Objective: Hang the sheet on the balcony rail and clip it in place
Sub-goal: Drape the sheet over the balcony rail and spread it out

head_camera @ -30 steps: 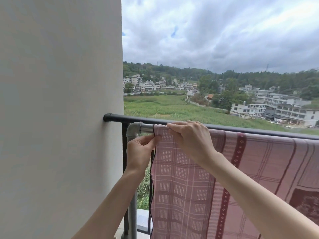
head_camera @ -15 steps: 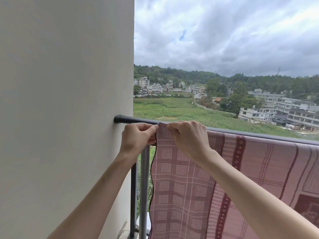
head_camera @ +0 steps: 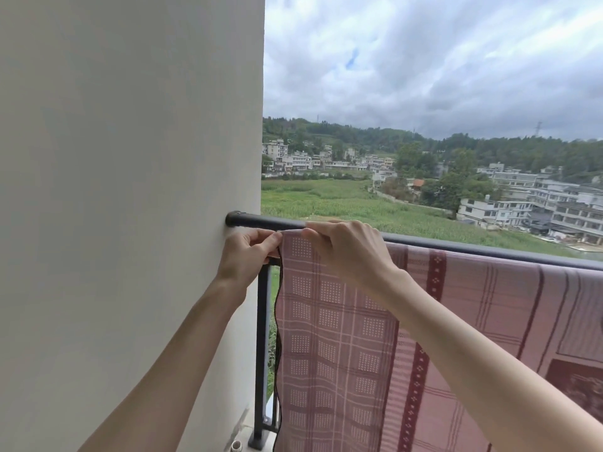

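One sheet (head_camera: 375, 337) draped over one rail (head_camera: 473, 244), top corner at rail's wall end. Two hands: left hand (head_camera: 248, 256) & right hand (head_camera: 346, 252) both pinching that corner. Since 1 s ago, left hand raised to top edge.

The sheet (head_camera: 359, 353) under my fingers is thin woven cloth, matt, in dusty pink with darker maroon bands and small pale dotted squares. The rail (head_camera: 456, 244) at the top is dark painted metal, smooth with a dull sheen. The wall (head_camera: 130, 190) on my left is pale plaster, matt and even.
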The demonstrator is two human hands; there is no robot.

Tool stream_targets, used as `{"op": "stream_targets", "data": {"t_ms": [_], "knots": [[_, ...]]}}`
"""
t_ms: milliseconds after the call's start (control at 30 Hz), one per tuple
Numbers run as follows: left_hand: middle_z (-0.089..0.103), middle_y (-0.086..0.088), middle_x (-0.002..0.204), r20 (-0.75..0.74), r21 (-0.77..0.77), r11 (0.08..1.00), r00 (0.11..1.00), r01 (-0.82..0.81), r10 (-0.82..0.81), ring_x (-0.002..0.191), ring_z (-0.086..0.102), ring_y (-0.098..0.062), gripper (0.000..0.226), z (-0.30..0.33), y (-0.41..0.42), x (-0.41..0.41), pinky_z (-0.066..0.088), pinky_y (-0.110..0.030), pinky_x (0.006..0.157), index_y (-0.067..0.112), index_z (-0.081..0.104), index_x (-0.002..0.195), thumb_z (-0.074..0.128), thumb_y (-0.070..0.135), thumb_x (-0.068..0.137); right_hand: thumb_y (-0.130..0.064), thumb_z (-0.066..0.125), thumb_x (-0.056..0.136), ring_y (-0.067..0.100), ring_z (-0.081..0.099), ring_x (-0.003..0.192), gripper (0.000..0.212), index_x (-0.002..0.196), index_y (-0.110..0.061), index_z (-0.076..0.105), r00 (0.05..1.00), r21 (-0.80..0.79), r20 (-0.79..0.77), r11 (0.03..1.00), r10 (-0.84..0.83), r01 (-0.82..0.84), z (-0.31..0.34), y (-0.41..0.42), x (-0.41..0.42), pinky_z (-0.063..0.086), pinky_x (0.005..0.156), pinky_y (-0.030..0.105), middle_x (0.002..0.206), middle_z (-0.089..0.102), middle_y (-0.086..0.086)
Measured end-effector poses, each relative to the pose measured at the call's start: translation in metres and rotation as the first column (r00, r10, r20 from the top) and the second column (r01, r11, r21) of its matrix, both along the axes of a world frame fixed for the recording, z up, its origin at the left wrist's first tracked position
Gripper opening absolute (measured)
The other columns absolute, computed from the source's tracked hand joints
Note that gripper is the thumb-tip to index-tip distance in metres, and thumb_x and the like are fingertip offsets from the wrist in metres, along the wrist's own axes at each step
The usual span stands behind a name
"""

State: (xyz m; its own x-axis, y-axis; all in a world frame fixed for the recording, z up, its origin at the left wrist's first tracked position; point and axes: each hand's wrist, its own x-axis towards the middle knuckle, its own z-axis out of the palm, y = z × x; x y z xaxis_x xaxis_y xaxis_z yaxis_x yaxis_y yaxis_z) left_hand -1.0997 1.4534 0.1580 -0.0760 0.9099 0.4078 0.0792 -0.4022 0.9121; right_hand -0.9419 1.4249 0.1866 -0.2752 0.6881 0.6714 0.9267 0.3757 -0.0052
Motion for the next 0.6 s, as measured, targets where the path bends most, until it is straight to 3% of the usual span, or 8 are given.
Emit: {"op": "stream_targets", "data": {"t_ms": [167,233,333,433,500,600], "knots": [[0.066,-0.001,0.072,0.066,0.076,0.996,0.997,-0.042,0.037,0.067,0.060,-0.008,0.016,0.009,0.006,-0.012,0.045,-0.008,0.055,0.018,0.066,0.074,0.059,0.015,0.088,-0.043,0.042,0.094,0.017,0.058,0.071,0.036,0.108,-0.016,0.063,0.997,-0.070,0.054,0.996,-0.058,0.062,0.007,-0.008,0.010,0.037,0.058,0.025,0.089,0.068,0.002],[0.066,0.001,0.074,0.111,0.041,0.999,0.994,-0.019,0.014,0.068,0.060,-0.007,0.013,0.004,0.007,-0.017,0.044,-0.015,0.062,0.017,0.066,0.078,0.058,0.016,0.089,-0.041,0.044,0.094,0.017,0.059,0.073,0.035,0.111,-0.016,0.061,0.996,-0.092,0.069,0.994,-0.056,0.062,0.005,-0.011,0.010,0.039,0.059,0.025,0.089,0.067,0.002],[0.066,-0.002,0.081,0.122,-0.069,0.991,0.987,0.112,-0.103,0.076,0.061,-0.012,0.012,-0.010,0.009,-0.020,0.041,-0.021,0.068,0.011,0.065,0.091,0.056,0.018,0.090,-0.039,0.046,0.094,0.018,0.060,0.090,0.037,0.124,-0.019,0.053,0.995,-0.066,0.074,0.995,-0.068,0.073,-0.002,-0.012,0.008,0.044,0.076,0.028,0.105,0.065,0.001],[0.066,-0.002,0.088,0.091,-0.104,0.985,0.987,0.139,-0.130,0.085,0.062,-0.015,0.016,-0.015,0.012,-0.017,0.041,-0.026,0.074,0.011,0.062,0.098,0.057,0.024,0.090,-0.040,0.050,0.092,0.020,0.058,0.107,0.045,0.132,-0.020,0.046,0.989,-0.001,0.103,0.994,-0.105,0.106,-0.012,-0.010,0.010,0.039,0.093,0.033,0.119,0.061,0.002],[0.063,-0.002,0.102,0.063,-0.065,0.991,0.992,0.114,-0.110,0.096,0.060,-0.017,0.027,-0.012,0.013,-0.015,0.044,-0.028,0.078,0.015,0.055,0.106,0.062,0.031,0.085,-0.040,0.051,0.091,0.023,0.058,0.109,0.046,0.131,-0.018,0.048,0.987,0.033,0.104,0.992,-0.122,0.119,-0.016,-0.011,0.012,0.038,0.096,0.037,0.120,0.062,0.004],[0.050,0.005,0.124,-0.166,0.077,0.985,0.976,0.157,-0.143,0.119,0.048,-0.015,0.054,-0.008,0.011,-0.010,0.040,-0.034,0.099,0.028,0.047,0.124,0.064,0.045,0.075,-0.043,0.049,0.091,0.027,0.062,0.101,0.044,0.123,-0.014,0.057,0.988,0.117,0.083,0.986,-0.129,0.119,-0.021,-0.011,0.011,0.040,0.092,0.042,0.112,0.067,0.007]]}}
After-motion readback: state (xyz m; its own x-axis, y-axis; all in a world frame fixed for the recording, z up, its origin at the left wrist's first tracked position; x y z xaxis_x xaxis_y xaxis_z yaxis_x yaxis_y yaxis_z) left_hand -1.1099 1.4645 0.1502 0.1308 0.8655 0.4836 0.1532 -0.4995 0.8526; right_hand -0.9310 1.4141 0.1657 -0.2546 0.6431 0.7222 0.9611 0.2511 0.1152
